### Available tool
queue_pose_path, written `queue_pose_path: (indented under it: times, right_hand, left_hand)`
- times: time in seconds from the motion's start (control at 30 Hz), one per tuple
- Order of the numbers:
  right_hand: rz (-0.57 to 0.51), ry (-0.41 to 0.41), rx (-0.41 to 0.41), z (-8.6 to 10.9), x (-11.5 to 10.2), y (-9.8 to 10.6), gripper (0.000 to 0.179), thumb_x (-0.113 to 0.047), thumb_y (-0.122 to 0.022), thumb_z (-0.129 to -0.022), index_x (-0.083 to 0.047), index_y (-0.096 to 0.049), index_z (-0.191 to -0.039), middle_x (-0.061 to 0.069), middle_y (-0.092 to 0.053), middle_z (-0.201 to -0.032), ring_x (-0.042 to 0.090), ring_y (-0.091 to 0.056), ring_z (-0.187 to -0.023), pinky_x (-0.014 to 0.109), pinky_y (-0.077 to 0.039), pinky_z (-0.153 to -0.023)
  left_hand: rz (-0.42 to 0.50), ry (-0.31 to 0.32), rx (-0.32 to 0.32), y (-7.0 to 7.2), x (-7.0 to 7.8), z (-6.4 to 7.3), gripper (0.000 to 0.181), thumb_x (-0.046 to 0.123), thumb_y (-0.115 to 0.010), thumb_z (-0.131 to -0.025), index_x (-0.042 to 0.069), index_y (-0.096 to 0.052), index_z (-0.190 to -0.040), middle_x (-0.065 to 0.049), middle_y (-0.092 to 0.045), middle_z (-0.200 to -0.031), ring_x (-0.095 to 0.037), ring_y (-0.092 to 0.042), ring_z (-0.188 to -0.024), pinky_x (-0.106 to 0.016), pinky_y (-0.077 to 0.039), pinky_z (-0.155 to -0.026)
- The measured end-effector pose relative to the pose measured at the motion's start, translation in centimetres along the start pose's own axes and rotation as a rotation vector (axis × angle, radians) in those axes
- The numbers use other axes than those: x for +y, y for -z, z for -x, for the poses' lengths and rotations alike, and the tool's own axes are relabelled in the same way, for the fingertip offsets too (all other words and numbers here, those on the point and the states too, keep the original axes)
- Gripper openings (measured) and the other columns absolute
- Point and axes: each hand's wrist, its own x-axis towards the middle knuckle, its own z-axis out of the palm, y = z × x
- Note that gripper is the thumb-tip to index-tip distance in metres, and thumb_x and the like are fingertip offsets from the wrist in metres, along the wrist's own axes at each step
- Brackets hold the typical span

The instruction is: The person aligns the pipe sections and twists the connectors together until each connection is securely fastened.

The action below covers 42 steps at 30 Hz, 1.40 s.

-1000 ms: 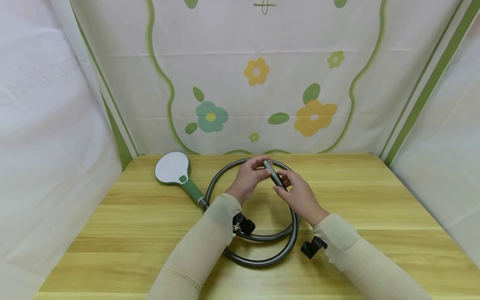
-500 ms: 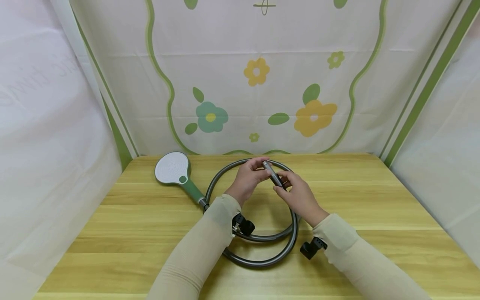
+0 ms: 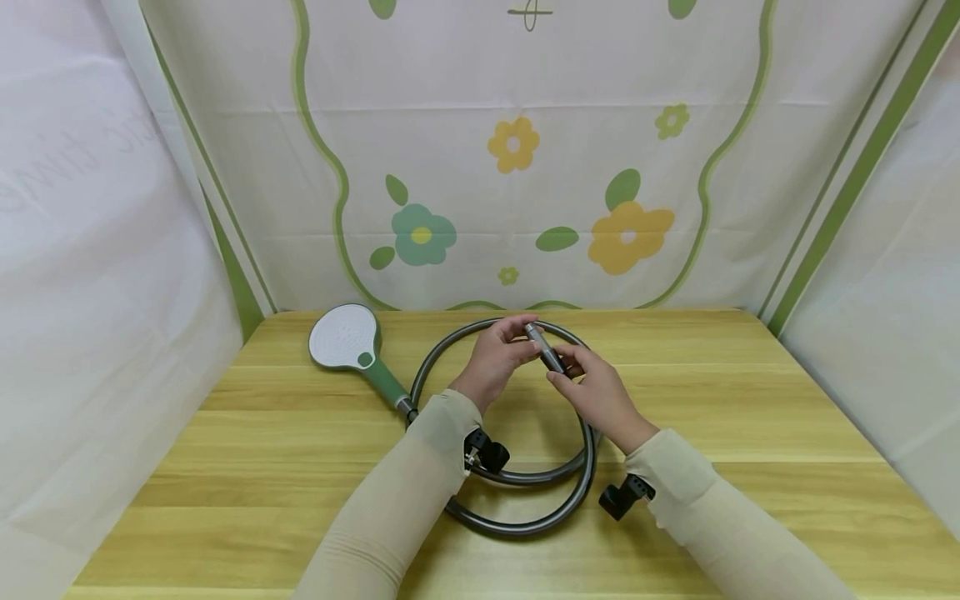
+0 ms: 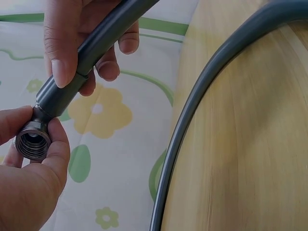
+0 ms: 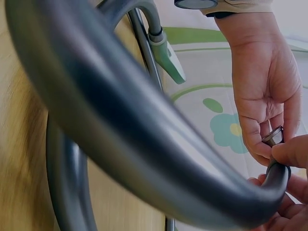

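Note:
A dark grey shower hose [image 3: 517, 528] lies in loops on the table, and its free end is raised between the hands. My left hand [image 3: 491, 362] pinches the threaded metal nut [image 4: 33, 142] at that end between thumb and fingers; the nut's opening shows in the left wrist view. Just behind the nut, my right hand [image 3: 603, 400] grips the sleeve [image 4: 62, 94] of the hose. At the back left lies a shower head [image 3: 345, 337] with a white face and green handle, joined to the hose's other end.
The wooden table [image 3: 750, 500] carries the hose loops under and around both forearms. A floral cloth [image 3: 465, 175] hangs behind the table's far edge, with pale cloth walls at both sides. A small black camera [image 3: 622, 497] sticks out below the right wrist.

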Motion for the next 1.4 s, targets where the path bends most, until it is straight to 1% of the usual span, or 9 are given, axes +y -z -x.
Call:
queue_pose_path:
  times: [0.2, 0.4, 0.6, 0.7, 0.93, 1.13, 1.2, 1.3, 1.4]
  right_hand:
    - [-0.014, -0.015, -0.003, -0.03, 0.17, -0.05, 0.039, -0.017, -0.064, -0.094, -0.006, -0.057, -0.131, 0.01, -0.065, -0.102, 0.025, -0.059, -0.093, 0.032, -0.049, -0.067]
    - [-0.024, 0.006, -0.008, -0.01, 0.29, 0.0, 0.038, -0.019, -0.061, -0.096, -0.003, -0.057, -0.13, 0.011, -0.065, -0.1, 0.023, -0.058, -0.088, 0.032, -0.047, -0.064]
    - [-0.045, 0.006, -0.022, -0.08, 0.34, 0.01, 0.038, -0.019, -0.06, -0.097, -0.003, -0.057, -0.131, 0.01, -0.063, -0.098, 0.02, -0.057, -0.084, 0.032, -0.046, -0.062]
    - [-0.074, -0.009, -0.036, -0.12, 0.4, 0.01, 0.038, -0.018, -0.059, -0.097, -0.003, -0.056, -0.132, 0.01, -0.063, -0.097, 0.021, -0.059, -0.083, 0.031, -0.047, -0.063]
    - [-0.161, -0.064, -0.073, -0.11, 0.19, 0.17, 0.042, -0.022, -0.057, -0.099, -0.003, -0.053, -0.136, 0.014, -0.062, -0.101, 0.028, -0.063, -0.089, 0.033, -0.047, -0.067]
    - [-0.176, -0.084, -0.098, -0.14, 0.06, 0.25, 0.041, -0.021, -0.054, -0.1, -0.002, -0.052, -0.136, 0.013, -0.062, -0.106, 0.026, -0.063, -0.09, 0.034, -0.048, -0.073]
    - [-0.177, -0.082, -0.098, -0.21, 0.16, 0.21, 0.04, -0.02, -0.054, -0.1, -0.002, -0.052, -0.135, 0.014, -0.062, -0.105, 0.027, -0.063, -0.09, 0.034, -0.049, -0.075]
    - [-0.172, -0.077, -0.097, -0.33, 0.45, 0.14, 0.041, -0.02, -0.054, -0.1, -0.001, -0.052, -0.136, 0.014, -0.061, -0.104, 0.03, -0.063, -0.091, 0.033, -0.049, -0.074]
    - [-0.152, -0.072, -0.091, -0.38, 0.66, 0.08, 0.041, -0.02, -0.055, -0.099, -0.002, -0.052, -0.136, 0.014, -0.062, -0.103, 0.029, -0.062, -0.091, 0.032, -0.049, -0.072]
  left_hand:
    - [-0.001, -0.002, -0.002, -0.03, -0.05, 0.0, 0.043, -0.005, -0.061, -0.091, 0.006, -0.056, -0.132, -0.014, -0.057, -0.124, -0.019, -0.061, -0.104, -0.035, -0.051, -0.095]
    - [-0.005, -0.004, -0.006, -0.05, -0.03, 0.02, 0.042, -0.005, -0.061, -0.091, 0.005, -0.056, -0.132, -0.017, -0.055, -0.128, -0.021, -0.06, -0.107, -0.035, -0.051, -0.095]
    - [0.0, -0.001, -0.004, -0.03, -0.01, 0.04, 0.042, -0.005, -0.061, -0.091, 0.005, -0.057, -0.132, -0.013, -0.057, -0.126, -0.022, -0.06, -0.108, -0.035, -0.051, -0.095]
    - [-0.005, 0.0, -0.006, 0.01, -0.05, 0.01, 0.043, -0.005, -0.061, -0.091, 0.006, -0.056, -0.132, -0.013, -0.057, -0.126, -0.023, -0.059, -0.109, -0.035, -0.051, -0.095]
    - [-0.016, 0.005, -0.004, 0.02, -0.07, 0.01, 0.042, -0.004, -0.061, -0.091, 0.006, -0.057, -0.132, -0.013, -0.057, -0.125, -0.023, -0.06, -0.11, -0.035, -0.051, -0.095]
    - [-0.022, 0.004, -0.008, 0.01, -0.05, 0.04, 0.043, -0.004, -0.061, -0.091, 0.007, -0.056, -0.132, -0.015, -0.056, -0.127, -0.022, -0.06, -0.109, -0.035, -0.051, -0.095]
    - [-0.021, 0.005, -0.008, 0.03, -0.11, -0.03, 0.043, -0.004, -0.061, -0.091, 0.007, -0.056, -0.132, -0.015, -0.056, -0.127, -0.022, -0.06, -0.109, -0.034, -0.051, -0.095]
    - [-0.018, 0.007, -0.004, 0.01, -0.09, 0.02, 0.043, -0.004, -0.062, -0.091, 0.007, -0.056, -0.132, -0.015, -0.056, -0.125, -0.023, -0.06, -0.108, -0.035, -0.051, -0.094]
    - [-0.012, 0.014, 0.001, -0.03, -0.05, 0.09, 0.043, -0.004, -0.062, -0.091, 0.007, -0.057, -0.132, -0.013, -0.057, -0.124, -0.023, -0.06, -0.108, -0.035, -0.051, -0.095]
